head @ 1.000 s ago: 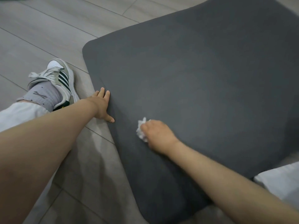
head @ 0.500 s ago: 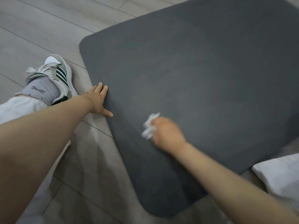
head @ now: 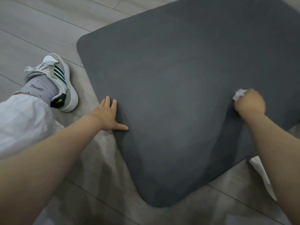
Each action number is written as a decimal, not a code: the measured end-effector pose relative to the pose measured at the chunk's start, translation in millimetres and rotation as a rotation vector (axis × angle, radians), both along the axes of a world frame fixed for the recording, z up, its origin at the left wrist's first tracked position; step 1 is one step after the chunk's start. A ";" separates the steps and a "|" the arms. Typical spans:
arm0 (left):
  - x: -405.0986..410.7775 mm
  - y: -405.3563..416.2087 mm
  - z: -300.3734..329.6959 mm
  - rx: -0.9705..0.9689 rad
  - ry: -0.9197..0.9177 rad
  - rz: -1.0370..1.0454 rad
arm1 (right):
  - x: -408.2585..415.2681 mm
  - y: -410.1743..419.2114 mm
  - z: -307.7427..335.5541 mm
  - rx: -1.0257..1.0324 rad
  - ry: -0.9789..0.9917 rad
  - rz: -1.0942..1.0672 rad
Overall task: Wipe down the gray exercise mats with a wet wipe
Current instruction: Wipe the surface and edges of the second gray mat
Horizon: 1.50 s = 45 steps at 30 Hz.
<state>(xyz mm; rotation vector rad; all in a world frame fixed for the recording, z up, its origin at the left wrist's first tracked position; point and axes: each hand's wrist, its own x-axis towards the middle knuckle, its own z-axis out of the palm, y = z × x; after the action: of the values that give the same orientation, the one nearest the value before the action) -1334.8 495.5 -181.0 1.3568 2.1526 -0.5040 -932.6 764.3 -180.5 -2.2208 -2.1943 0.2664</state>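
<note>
right hand (head: 250,103) with wipe (head: 239,94) on mat (head: 170,75)

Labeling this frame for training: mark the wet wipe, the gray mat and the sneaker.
wet wipe (head: 239,94), head view, crumpled white part showing beyond the knuckles
gray mat (head: 170,75), head view, bare middle of its surface
sneaker (head: 60,73), head view, striped side panel

yellow letters "S" on sneaker (head: 60,82) heel

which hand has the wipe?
The right hand, closed around the crumpled white wet wipe on the gray mat. The left hand lies flat and empty at the mat's left edge.
</note>
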 end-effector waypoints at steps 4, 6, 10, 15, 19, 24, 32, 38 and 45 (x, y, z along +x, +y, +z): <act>9.6 -6.5 -8.9 0.022 -0.025 0.076 | -65.9 -75.6 2.4 0.067 0.160 0.130; 7.1 -8.0 -9.3 0.031 -0.036 0.093 | -119.2 -175.0 -0.6 0.000 0.279 0.586; 9.2 -7.4 -5.4 0.025 -0.049 0.104 | -152.0 -312.1 5.5 -0.339 0.142 1.526; 12.5 -3.3 0.0 -0.022 -0.016 0.109 | -103.9 -165.6 -1.6 -0.098 0.196 1.105; 16.3 2.0 3.1 -0.080 0.013 0.103 | 30.8 -16.1 7.8 -0.040 -0.189 0.275; 17.5 9.9 4.3 -0.134 0.047 0.092 | 7.5 -64.3 -6.8 0.050 -0.018 0.095; 20.0 8.9 6.9 -0.148 0.068 0.087 | -121.9 -326.2 -2.6 -0.353 0.221 1.249; 19.4 6.0 7.4 -0.110 0.054 0.095 | -83.7 -162.5 -12.3 0.115 0.109 1.166; 19.1 9.0 6.6 -0.107 0.066 0.095 | 13.4 -37.4 -12.8 0.101 0.004 -0.118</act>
<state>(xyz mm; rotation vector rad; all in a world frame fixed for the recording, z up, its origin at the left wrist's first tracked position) -1315.7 504.5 -174.4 1.1894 2.1980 -0.6253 -919.1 726.9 -193.3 -2.2817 -2.0172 0.1541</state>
